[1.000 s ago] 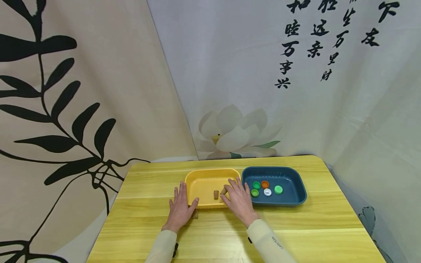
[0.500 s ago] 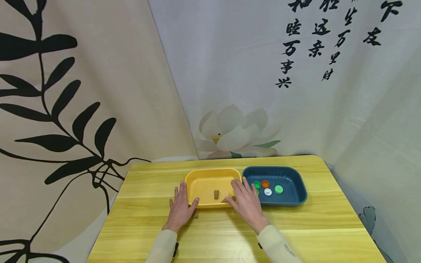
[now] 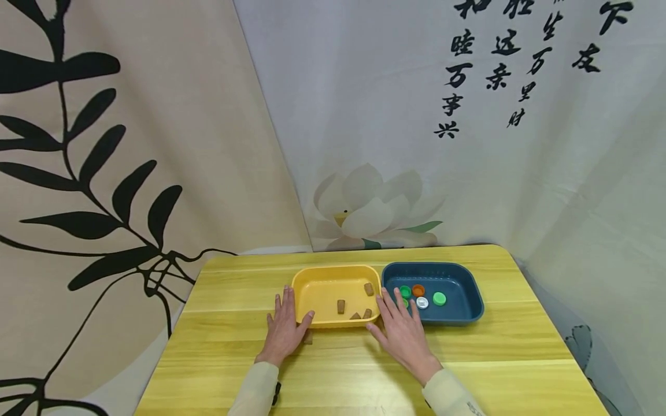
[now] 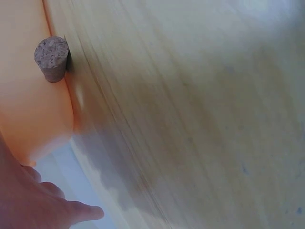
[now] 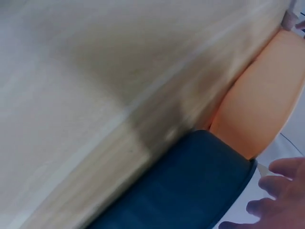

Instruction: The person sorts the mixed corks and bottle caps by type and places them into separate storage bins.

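Note:
In the head view my left hand (image 3: 283,335) lies at the left front corner of the yellow tray (image 3: 317,325), its fingers extended along the rim and the thumb spread. My right hand (image 3: 403,338), fingers straight and holding nothing, is where the yellow tray meets the blue tray (image 3: 468,320). Inside the yellow tray are several brown cork stoppers, among them a cork (image 3: 340,307) near the middle and another cork (image 3: 369,289) at the right. One more cork (image 4: 51,57) stands on the table against the tray's front wall, near my left thumb.
Several bottle caps lie in the blue tray: an orange cap (image 3: 418,290), a white cap (image 3: 422,303), a green cap (image 3: 439,299) and other green ones, partly behind my right fingers. The wooden table (image 3: 333,381) ends behind the trays at a curtain (image 3: 374,115).
My right hand, which held a cork inside the yellow tray, has let go and shifted right to the tray's edge. Corks it covered now show. My left hand has stayed still.

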The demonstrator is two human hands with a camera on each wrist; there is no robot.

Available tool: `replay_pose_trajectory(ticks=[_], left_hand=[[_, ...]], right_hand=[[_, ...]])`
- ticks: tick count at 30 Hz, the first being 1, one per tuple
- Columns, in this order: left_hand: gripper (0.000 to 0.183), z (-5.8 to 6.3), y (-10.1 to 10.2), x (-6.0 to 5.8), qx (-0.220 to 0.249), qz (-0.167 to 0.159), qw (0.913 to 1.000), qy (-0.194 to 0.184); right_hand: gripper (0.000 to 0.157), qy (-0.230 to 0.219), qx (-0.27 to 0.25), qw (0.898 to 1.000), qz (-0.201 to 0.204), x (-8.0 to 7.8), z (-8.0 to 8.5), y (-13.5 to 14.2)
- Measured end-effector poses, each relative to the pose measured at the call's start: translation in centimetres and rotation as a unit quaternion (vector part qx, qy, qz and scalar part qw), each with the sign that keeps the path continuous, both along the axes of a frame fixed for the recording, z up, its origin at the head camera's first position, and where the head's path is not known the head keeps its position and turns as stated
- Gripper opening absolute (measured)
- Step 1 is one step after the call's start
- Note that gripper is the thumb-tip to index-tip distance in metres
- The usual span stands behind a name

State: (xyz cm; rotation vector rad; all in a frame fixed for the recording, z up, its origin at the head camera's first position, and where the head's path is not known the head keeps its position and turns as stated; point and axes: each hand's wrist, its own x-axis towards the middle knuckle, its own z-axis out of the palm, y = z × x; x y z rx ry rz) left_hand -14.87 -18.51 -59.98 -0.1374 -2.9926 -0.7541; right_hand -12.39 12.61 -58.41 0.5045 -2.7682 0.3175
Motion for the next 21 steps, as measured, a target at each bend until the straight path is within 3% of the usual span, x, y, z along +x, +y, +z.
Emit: replay_pose_trajectory(ticks=[11, 21], left_hand=[[0.092, 0.4, -0.4, 0.3, 0.025, 0.009, 0.9996, 0.007], [0.096, 0.6, -1.8, 2.8, -0.016, 0.033, 0.9993, -0.012]], right_hand=[[0.078, -0.04, 0.023, 0.999, -0.003, 0.2, -1.2, 0.2], [0.077, -0.046, 0.022, 0.999, -0.002, 0.3, -1.2, 0.2]])
